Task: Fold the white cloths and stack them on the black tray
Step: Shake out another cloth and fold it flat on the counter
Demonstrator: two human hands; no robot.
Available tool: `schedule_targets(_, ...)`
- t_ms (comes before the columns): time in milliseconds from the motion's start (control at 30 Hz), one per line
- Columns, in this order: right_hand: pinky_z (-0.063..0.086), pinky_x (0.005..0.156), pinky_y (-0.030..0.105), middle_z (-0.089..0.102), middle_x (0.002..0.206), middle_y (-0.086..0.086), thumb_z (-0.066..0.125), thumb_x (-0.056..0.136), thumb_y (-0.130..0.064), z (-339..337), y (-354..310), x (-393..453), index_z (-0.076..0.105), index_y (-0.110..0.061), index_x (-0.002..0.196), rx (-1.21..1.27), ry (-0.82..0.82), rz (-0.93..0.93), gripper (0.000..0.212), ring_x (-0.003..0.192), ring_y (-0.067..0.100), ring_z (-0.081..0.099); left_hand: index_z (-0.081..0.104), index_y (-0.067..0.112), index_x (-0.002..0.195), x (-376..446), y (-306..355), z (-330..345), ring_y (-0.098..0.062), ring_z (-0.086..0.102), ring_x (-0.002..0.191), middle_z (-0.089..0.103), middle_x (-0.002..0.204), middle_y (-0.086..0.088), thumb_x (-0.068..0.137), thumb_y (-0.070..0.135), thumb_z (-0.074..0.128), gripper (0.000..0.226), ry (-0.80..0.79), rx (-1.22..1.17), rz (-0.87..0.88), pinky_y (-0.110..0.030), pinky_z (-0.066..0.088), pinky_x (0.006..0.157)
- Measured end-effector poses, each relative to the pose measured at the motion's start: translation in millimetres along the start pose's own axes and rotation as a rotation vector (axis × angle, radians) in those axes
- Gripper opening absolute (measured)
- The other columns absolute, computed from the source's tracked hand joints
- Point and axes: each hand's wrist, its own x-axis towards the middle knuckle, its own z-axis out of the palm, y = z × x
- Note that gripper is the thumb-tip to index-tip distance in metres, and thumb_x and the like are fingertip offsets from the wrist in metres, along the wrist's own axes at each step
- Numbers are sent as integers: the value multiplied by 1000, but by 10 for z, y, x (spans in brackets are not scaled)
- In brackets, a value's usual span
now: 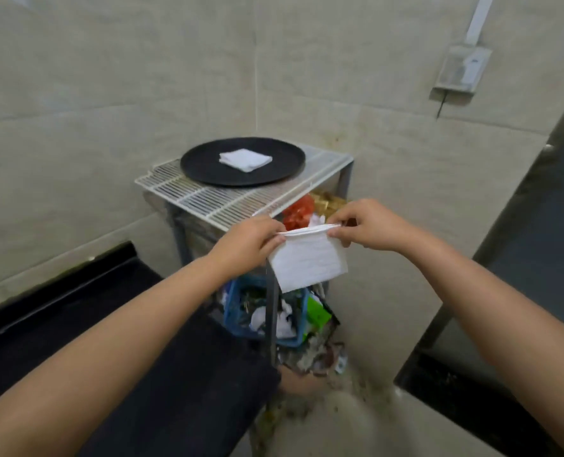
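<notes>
While pinched by left hand point(251, 240) | right hand point(363, 225) | white cloth point(307, 262) hangs folded

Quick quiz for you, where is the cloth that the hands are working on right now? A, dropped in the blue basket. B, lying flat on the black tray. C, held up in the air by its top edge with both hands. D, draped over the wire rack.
C: the left hand and right hand pinch the top corners of the white cloth, which hangs free below them.
</notes>
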Motion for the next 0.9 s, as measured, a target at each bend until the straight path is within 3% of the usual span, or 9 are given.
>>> schedule_targets(133,38,46,3,69,72,3,59,86,-10,-228,366,840,70,-9,99,77,-1,-17,17,49,-2,55,65,7,109,721,-277,-105,-24,59,101,66,108,-10,91,14,54,22,35,24,-175,-30,42,86)
schedule_targets(267,49,48,9,64,45,-8,59,85,-5,-405,713,1708,68,-7,91,364,6,-10,11,42,-2,58,67,5,96,1285,-547,-152,-25,65,86,70,87,-12,89,4,53,16,183,-8,-325,-33,49,84)
schedule_targets(367,56,64,19,66,62,2,59,85,-3,-507,918,2417,66,-6,88,431,-61,-82,8,55,6,64,66,6,100,1737,-845,-138,-27,64,86,70,92,-12,89,6,52,17,264,31,-437,-37,49,85)
schedule_targets(533,41,68,26,61,85,7,63,80,-4,-499,1030,3678,67,-2,94,245,-5,-312,15,82,17,55,63,-2,108,2364,-1433,-116,-35,59,99,63,108,-22,90,2,52,22,473,158,-640,-32,40,83)
schedule_targets(600,44,76,26,65,98,13,60,79,0,-356,1077,4076,66,0,95,289,-5,-358,17,92,20,60,63,-5,107,2495,-1646,-56,-37,58,101,60,112,-24,89,-1,52,22,526,187,-701,-34,41,85)
schedule_targets(667,41,85,21,66,114,16,57,80,2,-99,1159,4367,66,2,94,297,-60,-380,17,108,26,60,64,-4,107,2549,-1842,109,-37,57,105,59,115,-23,87,-2,52,23,470,222,-788,-36,42,87)
schedule_targets(700,38,82,17,66,116,16,56,80,1,44,1215,4454,67,1,94,254,-104,-397,18,110,27,60,64,-2,109,2545,-1919,232,-36,56,108,58,117,-21,87,0,51,25,394,238,-845,-37,42,89)
schedule_targets(800,41,87,24,67,111,15,55,80,0,370,1406,4590,68,1,92,138,-235,-454,17,107,27,60,61,8,117,2471,-2057,601,-29,52,117,56,125,-12,90,10,50,30,128,258,-971,-32,40,96)
schedule_targets(900,44,88,27,67,112,10,54,80,-1,466,1551,4635,68,0,94,69,-338,-480,19,103,22,60,60,13,120,2432,-2065,771,-26,52,118,56,127,-7,91,13,50,31,32,256,-998,-30,41,96)
